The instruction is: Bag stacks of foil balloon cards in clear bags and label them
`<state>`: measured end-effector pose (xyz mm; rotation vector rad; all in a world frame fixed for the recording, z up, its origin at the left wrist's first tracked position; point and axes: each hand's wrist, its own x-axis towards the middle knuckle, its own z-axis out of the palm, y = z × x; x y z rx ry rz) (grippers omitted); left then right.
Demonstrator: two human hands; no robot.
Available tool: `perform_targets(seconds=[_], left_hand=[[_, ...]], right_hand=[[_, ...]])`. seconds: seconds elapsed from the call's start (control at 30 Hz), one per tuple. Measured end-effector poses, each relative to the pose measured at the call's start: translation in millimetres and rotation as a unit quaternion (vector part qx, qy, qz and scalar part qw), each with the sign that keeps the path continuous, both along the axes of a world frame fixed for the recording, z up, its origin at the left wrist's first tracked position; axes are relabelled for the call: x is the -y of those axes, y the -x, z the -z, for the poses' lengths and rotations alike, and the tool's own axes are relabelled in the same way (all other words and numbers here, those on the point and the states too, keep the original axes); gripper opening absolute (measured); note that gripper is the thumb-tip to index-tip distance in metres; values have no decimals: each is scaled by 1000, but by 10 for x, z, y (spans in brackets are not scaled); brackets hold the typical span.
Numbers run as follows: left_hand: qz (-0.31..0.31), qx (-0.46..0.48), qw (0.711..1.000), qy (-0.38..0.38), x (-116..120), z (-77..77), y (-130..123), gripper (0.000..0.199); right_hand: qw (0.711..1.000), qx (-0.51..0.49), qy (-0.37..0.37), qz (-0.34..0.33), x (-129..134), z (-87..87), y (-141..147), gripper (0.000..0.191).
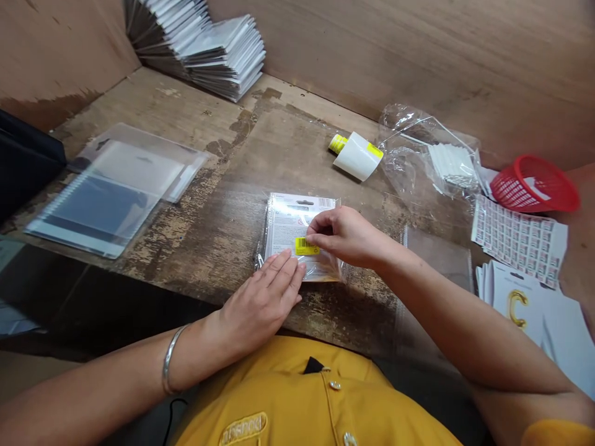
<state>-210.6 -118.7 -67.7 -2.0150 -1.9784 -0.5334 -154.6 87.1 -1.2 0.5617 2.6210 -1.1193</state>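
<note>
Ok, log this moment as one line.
left hand: resting on clear-wrapped pack | right hand: at yellow barcode label on the pack | label roll: on table beyond pack

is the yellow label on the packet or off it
On: the yellow label lies against the packet, the right hand at its edge; whether fully stuck, I cannot tell.

A head-worn camera looks forward and down on the wooden table (218,217) from close above.
</note>
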Motion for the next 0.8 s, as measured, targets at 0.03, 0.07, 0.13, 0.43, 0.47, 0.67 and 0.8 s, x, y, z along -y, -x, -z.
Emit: perform_targets(seconds=[0.03, 0.07, 0.13, 0.43, 0.47, 0.67, 0.8], left_hand=[[-5, 2, 1000, 0, 5, 1, -4, 37], [-8, 4, 1000, 0, 9, 3, -7, 37], [-9, 4, 1000, 1, 16, 3, -8, 37], [15, -14, 998, 55, -16, -6, 33, 41], [17, -21, 998, 58, -25, -4, 39, 41], [23, -22, 998, 49, -105, -9, 38, 37], [22, 54, 998, 34, -89, -35, 121, 53]], right_hand=[[1000, -4, -10, 0, 2, 13, -3, 14], [1000, -7, -21, 2, 6, 23, -6, 14], [999, -9, -45, 9, 25, 34, -9, 13], [986, 9, -163, 12, 161, 63, -11, 11], [984, 11, -176, 1, 168, 61, -16, 11], [929, -95, -354, 59, 137, 148, -152, 41], [938, -132, -307, 96, 86, 385, -340, 63]])
